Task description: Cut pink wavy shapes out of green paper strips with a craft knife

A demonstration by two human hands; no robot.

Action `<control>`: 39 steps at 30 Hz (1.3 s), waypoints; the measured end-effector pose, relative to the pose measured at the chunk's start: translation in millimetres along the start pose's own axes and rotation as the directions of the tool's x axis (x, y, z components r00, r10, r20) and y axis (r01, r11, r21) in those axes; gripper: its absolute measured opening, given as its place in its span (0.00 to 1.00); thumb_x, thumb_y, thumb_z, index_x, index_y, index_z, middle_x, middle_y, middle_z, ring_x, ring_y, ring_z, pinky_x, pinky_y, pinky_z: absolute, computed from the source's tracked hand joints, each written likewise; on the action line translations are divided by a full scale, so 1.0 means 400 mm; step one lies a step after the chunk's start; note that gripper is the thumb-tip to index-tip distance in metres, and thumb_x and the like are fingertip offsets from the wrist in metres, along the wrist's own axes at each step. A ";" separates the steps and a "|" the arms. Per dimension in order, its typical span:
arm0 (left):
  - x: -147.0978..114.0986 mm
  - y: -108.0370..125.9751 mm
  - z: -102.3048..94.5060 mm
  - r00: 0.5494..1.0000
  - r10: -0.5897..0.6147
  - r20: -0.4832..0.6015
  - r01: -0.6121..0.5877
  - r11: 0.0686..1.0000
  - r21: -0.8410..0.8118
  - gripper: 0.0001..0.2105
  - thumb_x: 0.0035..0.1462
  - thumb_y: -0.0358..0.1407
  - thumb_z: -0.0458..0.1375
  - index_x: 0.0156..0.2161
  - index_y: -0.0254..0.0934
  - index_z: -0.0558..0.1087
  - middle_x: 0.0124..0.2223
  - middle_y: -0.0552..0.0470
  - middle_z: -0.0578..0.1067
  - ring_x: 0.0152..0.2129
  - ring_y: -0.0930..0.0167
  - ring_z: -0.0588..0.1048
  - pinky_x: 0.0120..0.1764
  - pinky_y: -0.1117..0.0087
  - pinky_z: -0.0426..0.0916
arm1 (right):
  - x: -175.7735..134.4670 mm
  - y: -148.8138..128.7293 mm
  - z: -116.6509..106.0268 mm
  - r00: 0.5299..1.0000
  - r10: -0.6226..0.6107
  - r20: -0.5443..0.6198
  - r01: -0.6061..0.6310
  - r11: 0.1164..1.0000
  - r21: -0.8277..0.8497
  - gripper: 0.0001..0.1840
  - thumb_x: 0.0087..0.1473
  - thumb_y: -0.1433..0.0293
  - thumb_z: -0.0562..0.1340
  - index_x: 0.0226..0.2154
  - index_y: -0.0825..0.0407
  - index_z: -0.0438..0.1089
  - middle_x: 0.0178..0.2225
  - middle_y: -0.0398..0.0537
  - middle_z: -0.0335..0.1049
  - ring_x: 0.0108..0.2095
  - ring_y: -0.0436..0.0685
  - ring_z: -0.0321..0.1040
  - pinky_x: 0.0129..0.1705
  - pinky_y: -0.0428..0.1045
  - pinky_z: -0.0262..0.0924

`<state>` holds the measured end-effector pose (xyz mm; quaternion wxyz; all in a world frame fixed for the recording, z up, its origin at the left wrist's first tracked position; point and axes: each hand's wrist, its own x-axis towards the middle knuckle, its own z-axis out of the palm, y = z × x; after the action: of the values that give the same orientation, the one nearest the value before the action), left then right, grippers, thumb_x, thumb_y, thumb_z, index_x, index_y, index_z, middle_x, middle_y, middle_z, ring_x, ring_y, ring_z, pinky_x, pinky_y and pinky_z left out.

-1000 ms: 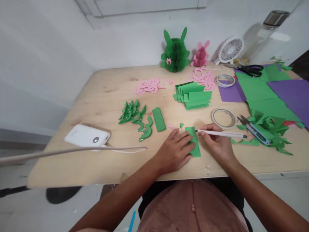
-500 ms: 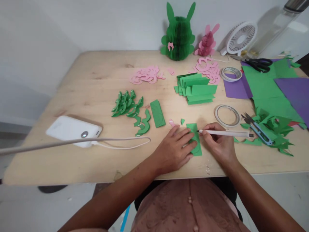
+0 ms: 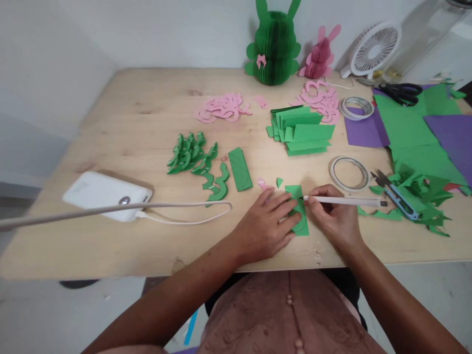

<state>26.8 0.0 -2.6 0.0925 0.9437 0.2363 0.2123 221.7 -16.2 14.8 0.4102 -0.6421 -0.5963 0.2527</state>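
My left hand (image 3: 267,226) lies flat, fingers spread, pressing a green paper strip (image 3: 303,227) onto the table. Curved lines are drawn on the strip, partly under my fingers. My right hand (image 3: 334,216) grips a white pencil (image 3: 346,200), its dark tip at the strip's right edge. Beyond my left fingertips are a small pink paper piece (image 3: 261,184) and a green scrap (image 3: 279,182). A second green strip (image 3: 240,169) with drawn curves lies farther left, beside a pile of scalloped green cutouts (image 3: 188,155).
Folded green strips (image 3: 304,130) and pink cutouts (image 3: 223,108) lie farther back. Tape rolls (image 3: 349,173), blue thread snips (image 3: 400,199) and green scraps are at right. A white power bank (image 3: 106,194) with a cable lies left. Paper rabbits (image 3: 276,54) and a fan (image 3: 376,49) stand behind.
The view has tilted slightly, so the things at the back appear higher. Both hands stay at the green strip; the pencil tip has shifted slightly on it.
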 end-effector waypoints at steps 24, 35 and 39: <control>0.002 0.000 -0.004 1.000 -0.003 0.005 0.003 1.000 -0.009 0.15 0.66 0.39 0.50 0.51 0.35 0.73 0.56 0.42 0.73 0.57 0.58 0.67 0.61 0.47 0.55 | -0.001 -0.003 0.000 1.000 0.022 0.021 -0.022 1.000 -0.007 0.04 0.52 0.67 0.61 0.28 0.50 0.67 0.24 0.42 0.69 0.22 0.50 0.64 0.23 0.45 0.59; 0.001 -0.001 -0.002 1.000 -0.001 0.006 0.001 1.000 -0.012 0.15 0.66 0.38 0.51 0.51 0.35 0.72 0.56 0.42 0.73 0.57 0.57 0.67 0.60 0.47 0.56 | 0.000 -0.007 0.001 1.000 0.008 0.004 -0.008 0.999 -0.040 0.05 0.52 0.67 0.61 0.27 0.50 0.67 0.22 0.41 0.68 0.20 0.48 0.61 0.21 0.44 0.56; 0.001 0.000 -0.004 1.000 -0.004 0.013 0.005 1.000 -0.018 0.15 0.66 0.38 0.51 0.51 0.35 0.72 0.56 0.42 0.72 0.58 0.57 0.66 0.60 0.47 0.56 | 0.000 -0.006 0.000 1.000 0.005 0.010 -0.005 1.000 -0.028 0.05 0.52 0.67 0.61 0.27 0.50 0.67 0.22 0.41 0.68 0.21 0.49 0.62 0.21 0.44 0.58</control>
<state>26.4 0.2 -1.0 0.1029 0.9436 0.2359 0.2083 220.3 -16.4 16.6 0.3974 -0.6479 -0.6004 0.2487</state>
